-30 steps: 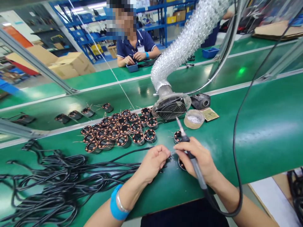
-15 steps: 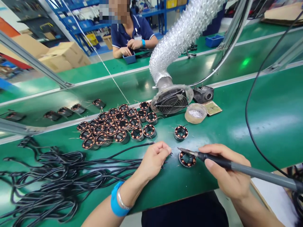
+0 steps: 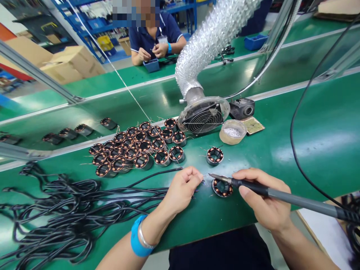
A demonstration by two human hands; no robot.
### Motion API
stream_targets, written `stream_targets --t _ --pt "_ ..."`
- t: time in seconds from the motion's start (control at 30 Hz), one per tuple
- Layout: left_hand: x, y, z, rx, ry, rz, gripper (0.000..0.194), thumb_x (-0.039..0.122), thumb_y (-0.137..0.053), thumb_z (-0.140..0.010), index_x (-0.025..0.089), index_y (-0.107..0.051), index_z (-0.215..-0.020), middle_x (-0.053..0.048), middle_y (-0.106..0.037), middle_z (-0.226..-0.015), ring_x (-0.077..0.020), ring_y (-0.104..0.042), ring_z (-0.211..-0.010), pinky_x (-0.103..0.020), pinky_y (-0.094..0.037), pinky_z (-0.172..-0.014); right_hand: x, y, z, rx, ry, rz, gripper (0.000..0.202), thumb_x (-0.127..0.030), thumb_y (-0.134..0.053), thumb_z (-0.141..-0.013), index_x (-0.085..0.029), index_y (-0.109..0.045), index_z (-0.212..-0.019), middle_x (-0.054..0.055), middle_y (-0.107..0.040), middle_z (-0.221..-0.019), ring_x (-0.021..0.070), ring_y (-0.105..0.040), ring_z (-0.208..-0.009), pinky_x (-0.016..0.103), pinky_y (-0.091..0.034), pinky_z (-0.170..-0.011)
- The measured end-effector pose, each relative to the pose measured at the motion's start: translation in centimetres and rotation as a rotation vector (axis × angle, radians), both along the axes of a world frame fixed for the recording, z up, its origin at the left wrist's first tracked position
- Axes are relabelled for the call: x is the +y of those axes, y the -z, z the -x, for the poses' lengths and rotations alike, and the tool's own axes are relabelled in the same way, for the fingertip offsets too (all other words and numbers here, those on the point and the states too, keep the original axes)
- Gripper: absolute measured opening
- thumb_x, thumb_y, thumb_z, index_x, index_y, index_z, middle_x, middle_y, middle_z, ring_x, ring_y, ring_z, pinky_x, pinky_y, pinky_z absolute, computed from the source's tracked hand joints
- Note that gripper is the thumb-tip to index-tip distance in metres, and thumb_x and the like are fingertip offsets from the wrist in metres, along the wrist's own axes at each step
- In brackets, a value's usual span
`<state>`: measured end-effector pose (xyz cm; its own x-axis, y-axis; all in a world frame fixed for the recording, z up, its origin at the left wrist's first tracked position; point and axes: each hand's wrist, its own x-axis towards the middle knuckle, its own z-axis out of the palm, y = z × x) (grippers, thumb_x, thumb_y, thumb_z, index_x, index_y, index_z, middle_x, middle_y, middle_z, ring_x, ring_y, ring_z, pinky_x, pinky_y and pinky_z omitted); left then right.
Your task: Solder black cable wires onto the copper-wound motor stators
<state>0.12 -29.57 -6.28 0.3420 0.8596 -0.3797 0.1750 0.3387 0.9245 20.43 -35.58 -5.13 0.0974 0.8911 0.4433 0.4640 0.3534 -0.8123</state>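
Note:
Thumb and finger of my left hand point(image 3: 182, 189) are pinched on a thin wire point(image 3: 205, 176), whose short end points right. My right hand point(image 3: 266, 198) is closed around a soldering iron point(image 3: 253, 187). The iron's tip lies just right of the wire end; whether they touch I cannot tell. Below the tip, a motor stator point(image 3: 222, 193) with copper windings rests on the green bench, partly covered by the iron. A second stator point(image 3: 215, 161) sits just behind it. Several black cables point(image 3: 112, 198) run from the left toward my left hand, their ends partly hidden by it.
Many stators point(image 3: 132, 153) stand grouped at the back left. Behind the work are a fume extractor fan point(image 3: 204, 118) with a foil duct point(image 3: 208, 45), a round tub point(image 3: 232, 132) and a soldering iron stand point(image 3: 242, 108). Across the bench sits a person point(image 3: 157, 37) with a blue bin point(image 3: 151, 65).
The soldering iron and my right hand have shifted slightly left, toward the wire end. My left hand keeps its pinch. The view has tilted slightly, and the person opposite has raised a hand from the bin.

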Motion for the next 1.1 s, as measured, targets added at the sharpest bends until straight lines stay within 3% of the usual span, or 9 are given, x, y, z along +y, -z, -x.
stream_targets --t 0.3,0.5,0.8,1.1 --pt "0.0 -0.2 0.0 0.018 0.022 -0.019 0.027 0.043 -0.058 -0.080 0.019 -0.050 -0.069 0.009 -0.036 -0.049 -0.0075 -0.027 -0.046 -0.021 -0.023 -0.046 0.1 -0.5 0.4 -0.011 -0.009 -0.007 0.015 -0.016 -0.059 -0.084 -0.023 -0.069 -0.093 0.000 -0.071 -0.077 0.0141 -0.064 -0.059 0.024 -0.050 -0.051" --pt "-0.1 -0.2 -0.1 0.014 0.021 -0.017 0.031 0.046 -0.059 -0.080 0.018 -0.050 -0.069 0.008 -0.038 -0.051 -0.0074 -0.028 -0.047 -0.021 -0.023 -0.046 0.0 -0.7 0.6 -0.001 -0.046 -0.038 0.015 -0.015 -0.059 -0.083 -0.022 -0.067 -0.093 0.000 -0.070 -0.078 0.0141 -0.065 -0.064 0.024 -0.051 -0.057" --pt "0.0 -0.3 -0.1 0.010 0.028 -0.027 0.030 0.045 -0.059 -0.079 0.018 -0.050 -0.068 0.008 -0.037 -0.051 -0.0070 -0.028 -0.047 -0.021 -0.023 -0.046 -0.4 -1.0 1.5 -0.100 -0.117 -0.188 0.025 -0.009 -0.056 -0.080 -0.019 -0.065 -0.101 0.002 -0.065 -0.070 0.0136 -0.051 -0.052 0.028 -0.043 -0.048" --pt "-0.1 -0.2 -0.1 0.020 0.034 -0.032 0.031 0.046 -0.059 -0.080 0.019 -0.050 -0.069 0.008 -0.037 -0.052 -0.0075 -0.029 -0.047 -0.021 -0.024 -0.046 -0.6 -1.9 1.1 -0.083 -0.084 -0.174 0.024 -0.011 -0.056 -0.081 -0.020 -0.067 -0.100 0.001 -0.062 -0.066 0.0142 -0.052 -0.052 0.028 -0.042 -0.045"
